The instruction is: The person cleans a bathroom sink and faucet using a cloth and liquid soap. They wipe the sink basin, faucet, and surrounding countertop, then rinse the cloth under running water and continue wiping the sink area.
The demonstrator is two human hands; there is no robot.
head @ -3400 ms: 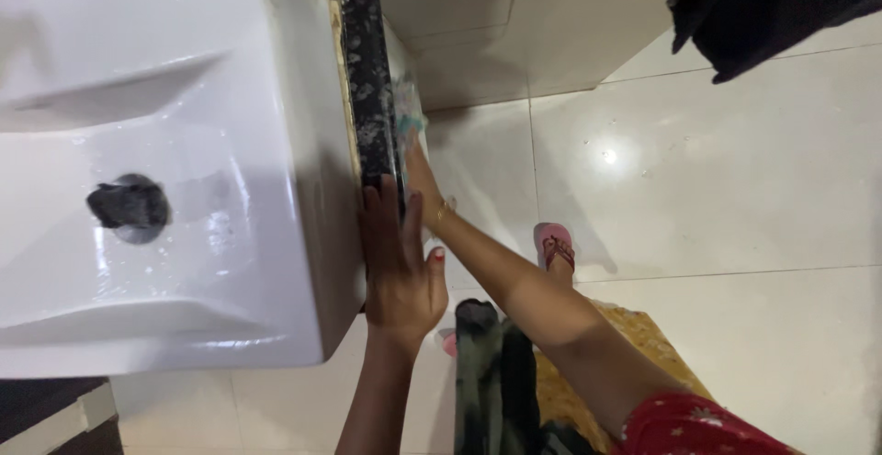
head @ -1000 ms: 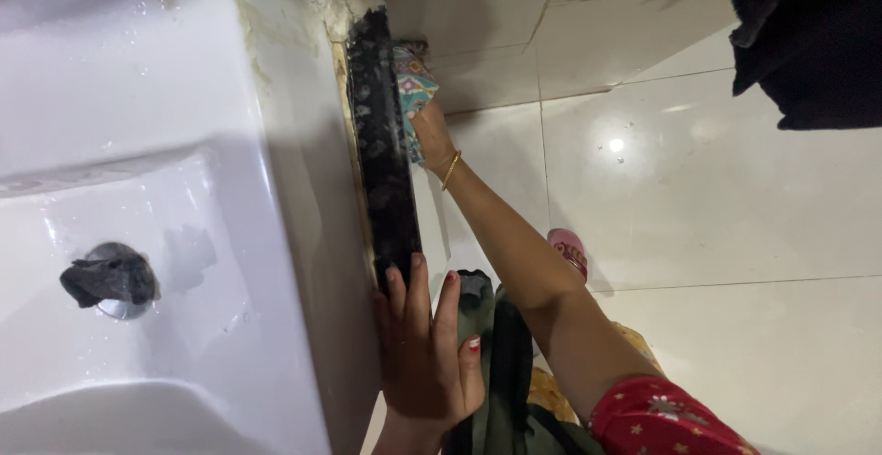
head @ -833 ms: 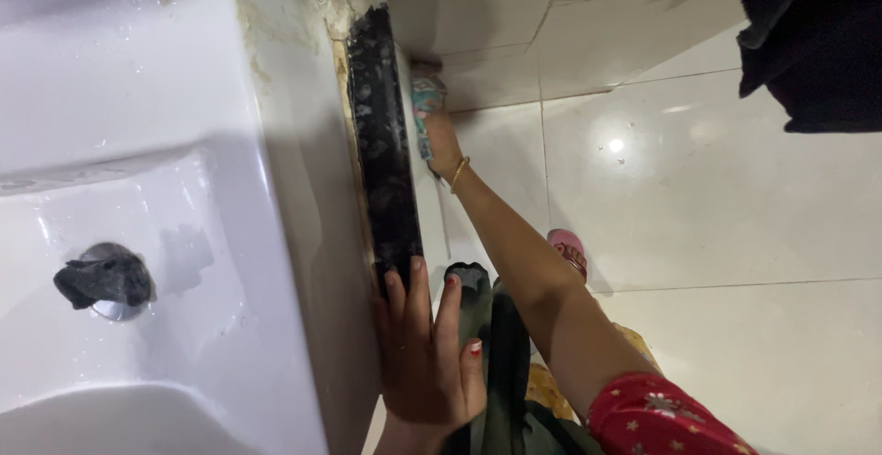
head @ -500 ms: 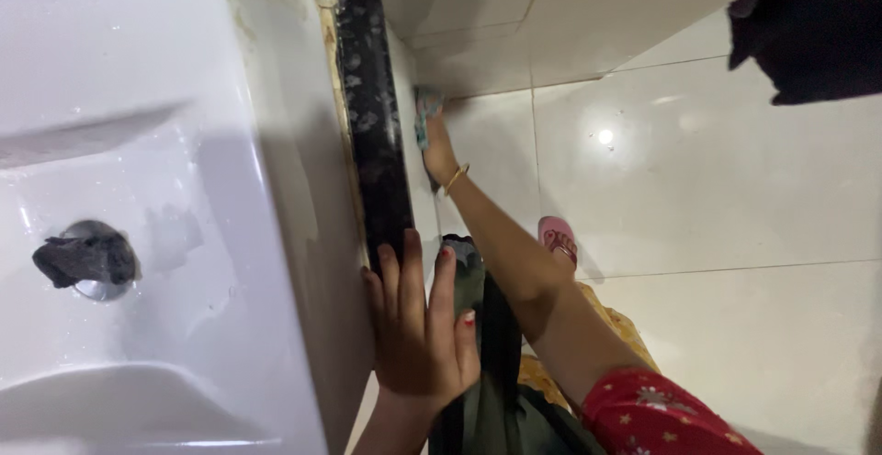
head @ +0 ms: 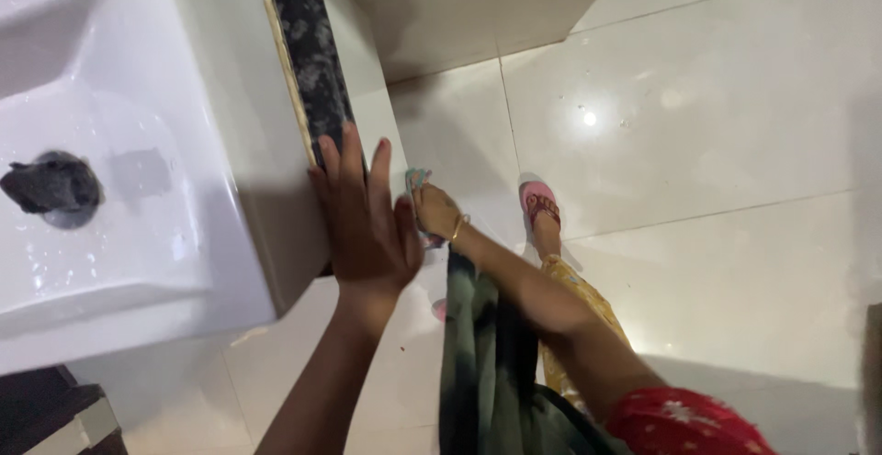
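Note:
My left hand (head: 366, 221) lies flat, fingers apart, against the near end of the dark speckled stone edge (head: 308, 51) beside the white washbasin (head: 138, 152). My right hand (head: 435, 211) is lower down by the white side panel, closed on a small patterned cloth (head: 414, 182). A gold bangle sits on that wrist. A dark wad (head: 50, 184) sits over the basin's drain.
Glossy white floor tiles (head: 698, 124) spread to the right. My foot in a pink sandal (head: 538, 203) stands below the right hand. A dark green scarf (head: 487, 354) hangs down in front of me. A dark cupboard corner (head: 46, 414) shows at bottom left.
My right hand has drawn the cloth down from the far top of the panel toward me. The view has swung down and right; my left hand still rests on the stone edge.

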